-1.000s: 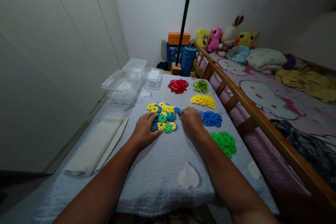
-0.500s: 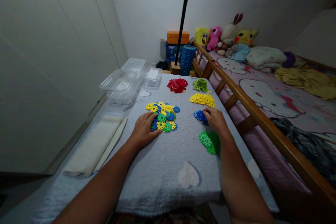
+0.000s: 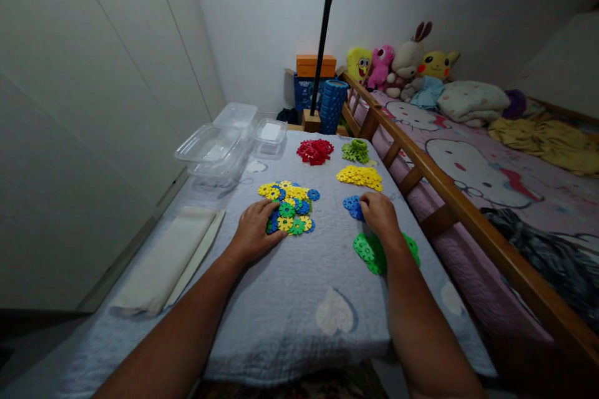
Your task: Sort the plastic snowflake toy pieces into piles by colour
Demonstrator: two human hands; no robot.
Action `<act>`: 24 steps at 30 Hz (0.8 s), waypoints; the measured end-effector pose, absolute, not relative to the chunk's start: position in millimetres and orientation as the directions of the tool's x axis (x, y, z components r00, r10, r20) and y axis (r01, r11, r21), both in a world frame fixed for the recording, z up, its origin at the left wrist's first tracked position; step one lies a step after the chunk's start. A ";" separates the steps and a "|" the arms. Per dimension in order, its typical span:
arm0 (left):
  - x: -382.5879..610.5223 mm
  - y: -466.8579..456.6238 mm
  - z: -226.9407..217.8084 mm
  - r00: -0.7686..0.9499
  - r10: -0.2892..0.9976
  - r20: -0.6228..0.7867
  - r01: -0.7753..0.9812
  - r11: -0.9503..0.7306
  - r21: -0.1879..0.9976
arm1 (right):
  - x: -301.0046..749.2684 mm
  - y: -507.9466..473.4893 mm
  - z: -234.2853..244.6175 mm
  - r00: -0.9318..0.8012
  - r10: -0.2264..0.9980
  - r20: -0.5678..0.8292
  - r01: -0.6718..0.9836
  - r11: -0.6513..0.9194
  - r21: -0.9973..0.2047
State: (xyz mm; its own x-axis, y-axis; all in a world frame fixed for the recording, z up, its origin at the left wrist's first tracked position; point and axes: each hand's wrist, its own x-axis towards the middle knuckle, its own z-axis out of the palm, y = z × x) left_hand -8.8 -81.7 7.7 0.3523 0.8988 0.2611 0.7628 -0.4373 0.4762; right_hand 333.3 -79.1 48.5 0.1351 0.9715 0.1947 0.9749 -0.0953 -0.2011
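Note:
A mixed heap of yellow, blue and green snowflake discs point(image 3: 290, 202) lies in the middle of a quilted table cover point(image 3: 299, 299). My left hand point(image 3: 255, 234) rests on the heap's near left edge, fingers curled over some discs. My right hand point(image 3: 381, 215) lies on the blue pile point(image 3: 352, 204), fingers bent down and hiding most of it. Beside my right wrist is the dark green pile point(image 3: 367, 249). Farther back lie the yellow pile point(image 3: 359, 177), the light green pile point(image 3: 355, 151) and the red pile point(image 3: 316, 151).
Clear plastic containers point(image 3: 219, 149) stand at the back left and folded white cloth point(image 3: 166, 259) lies on the left. A wooden bed rail point(image 3: 449, 190) runs along the right, with soft toys point(image 3: 397, 65) behind. A black pole point(image 3: 322, 31) rises past the table's far end.
My right hand has moved from the mixed heap's right edge across to the blue pile on the right. My left hand has stayed on the heap.

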 end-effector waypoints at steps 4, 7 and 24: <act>-8.6 -81.4 6.3 0.348 0.898 0.269 0.764 -0.438 0.474 | 298.8 -82.5 46.7 -0.015 0.979 0.201 0.965 0.067 -0.255; -8.5 -81.6 5.9 0.350 0.897 0.269 0.766 -0.440 0.469 | 269.3 -86.1 41.9 -0.184 0.967 0.174 0.926 0.230 -0.298; -8.5 -79.8 0.3 0.347 0.894 0.285 0.764 -0.446 0.467 | 234.1 -84.1 21.2 -0.240 0.950 0.200 0.908 0.293 -0.299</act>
State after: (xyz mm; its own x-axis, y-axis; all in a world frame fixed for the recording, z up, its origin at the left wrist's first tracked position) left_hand -8.5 -79.8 0.3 0.3471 0.8935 0.2848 0.7640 -0.4456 0.4666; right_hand 234.1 -84.1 21.2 -0.2403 0.9499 0.1999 0.9083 0.2927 -0.2988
